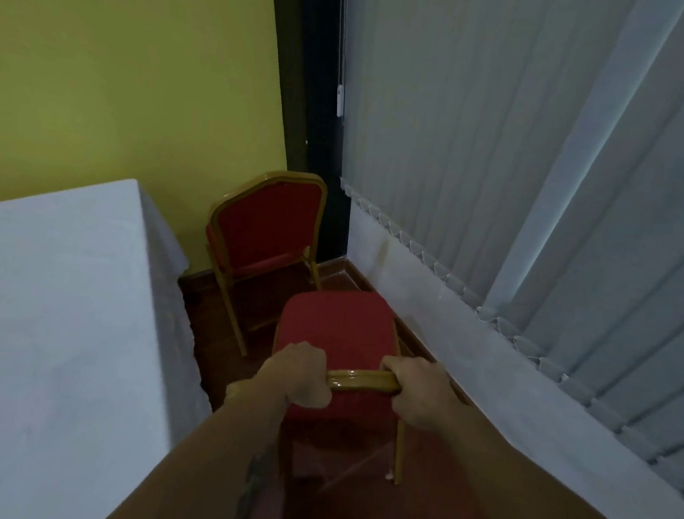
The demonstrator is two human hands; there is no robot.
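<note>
Between counter (pixel 41 317) and blinds (pixel 504 149), my left grip (pixel 305 373) and right grip (pixel 416 390) both clasped the top rail (pixel 363 380) of the red chair (pixel 335 324); I judged it rigid, fairly light, best held there.

Both hands, left hand (pixel 302 373) and right hand (pixel 418 390), grip the near red chair's (pixel 335 328) gold top rail (pixel 361 380).

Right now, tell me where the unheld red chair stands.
In the head view the unheld red chair stands upper centre, in the corner by the yellow wall, beyond the held chair and right of the table.
</note>
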